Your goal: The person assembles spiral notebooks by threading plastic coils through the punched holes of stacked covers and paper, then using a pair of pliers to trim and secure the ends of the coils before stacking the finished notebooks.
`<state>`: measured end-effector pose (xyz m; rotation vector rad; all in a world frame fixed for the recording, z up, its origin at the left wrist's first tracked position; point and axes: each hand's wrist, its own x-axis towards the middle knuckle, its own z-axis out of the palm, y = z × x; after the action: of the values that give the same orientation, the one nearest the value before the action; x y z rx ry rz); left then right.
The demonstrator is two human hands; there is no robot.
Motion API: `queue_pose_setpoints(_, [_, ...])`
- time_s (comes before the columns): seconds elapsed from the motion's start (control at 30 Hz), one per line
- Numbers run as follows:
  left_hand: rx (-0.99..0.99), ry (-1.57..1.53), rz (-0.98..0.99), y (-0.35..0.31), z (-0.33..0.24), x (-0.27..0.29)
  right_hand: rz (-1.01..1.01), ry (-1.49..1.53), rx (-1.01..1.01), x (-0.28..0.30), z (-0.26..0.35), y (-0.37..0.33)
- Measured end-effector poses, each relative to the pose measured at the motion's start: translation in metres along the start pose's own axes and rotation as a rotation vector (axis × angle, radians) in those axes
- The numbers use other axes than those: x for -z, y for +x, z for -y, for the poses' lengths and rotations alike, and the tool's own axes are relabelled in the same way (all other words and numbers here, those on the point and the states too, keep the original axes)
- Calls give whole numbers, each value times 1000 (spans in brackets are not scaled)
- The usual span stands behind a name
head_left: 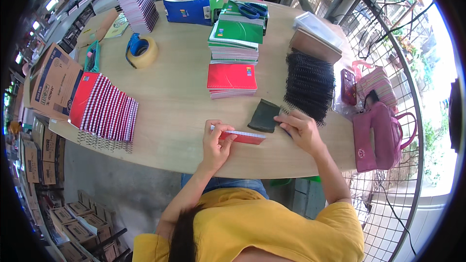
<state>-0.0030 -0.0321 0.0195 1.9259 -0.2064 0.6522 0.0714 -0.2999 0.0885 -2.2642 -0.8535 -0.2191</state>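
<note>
My left hand (217, 140) grips a small red notebook (245, 138) by its left end, thumb in front and fingers behind. The notebook stands on edge just above the table, its white page edges facing up. My right hand (302, 128) is closed in a pinch beside a dark, flat, curved pad (264, 116) on the table. What sits between its fingertips is too small to make out. Right behind that hand lies a thick pile of black wire binding combs (309, 85). Ahead of my hands is a stack of red notebooks (232, 77).
Green notebooks (238, 33) with scissors (252, 10) lie farther back, near a blue box (189, 12). Wire-bound red notebooks (109, 109) stand left by a carton (56, 82). Tape rolls (144, 54) lie back left. A pink bag (376, 138) and phone (348, 87) are right.
</note>
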Motion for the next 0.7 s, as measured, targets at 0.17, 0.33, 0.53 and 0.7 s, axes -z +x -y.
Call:
queue_pose_setpoints(0.17, [23, 14, -47, -4, 5, -1, 57, 292, -119, -16, 13, -3])
queue_pose_setpoints(0.33, [2, 27, -53, -3, 4, 1, 98, 290, -113, -20, 13, -3])
queue_pose_setpoints(0.53, [36, 26, -73, -4, 2, 1, 80, 325, -40, -24, 15, -2])
queue_pose_setpoints(0.7, [37, 27, -90, -4, 2, 2, 94, 403, -25, -25, 14, -1])
